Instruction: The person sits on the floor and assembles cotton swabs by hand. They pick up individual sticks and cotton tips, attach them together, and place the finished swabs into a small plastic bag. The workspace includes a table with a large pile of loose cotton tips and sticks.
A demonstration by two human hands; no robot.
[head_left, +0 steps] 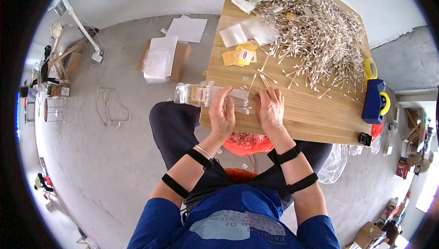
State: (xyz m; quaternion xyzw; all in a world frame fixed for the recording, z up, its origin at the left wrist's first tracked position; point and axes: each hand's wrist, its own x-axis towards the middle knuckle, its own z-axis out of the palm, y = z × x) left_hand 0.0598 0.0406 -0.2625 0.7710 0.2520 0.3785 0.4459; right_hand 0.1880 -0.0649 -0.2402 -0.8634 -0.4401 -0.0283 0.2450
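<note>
A clear plastic pack of cotton swabs (198, 94) with a yellow card lies along the table's near left edge. My left hand (222, 115) is closed over its right part, the thumb lying beside the fingers. Right of this hand shows a neat row of cotton swabs (241, 104). My right hand (270, 106) is just beyond the row's end, its fingers curled together near the tabletop; what they hold, if anything, is hidden. A few loose cotton swabs (264, 81) lie right above the fingertips. Yellow printed cards (241, 56) are stacked loosely farther back.
A large heap of cotton swabs (320, 34) covers the back right of the wooden table (315, 116). Clear bags (250, 32) lie at the back left. A blue tape dispenser (374, 100) stands at the right edge. A red bag (247, 144) sits below the table's front edge.
</note>
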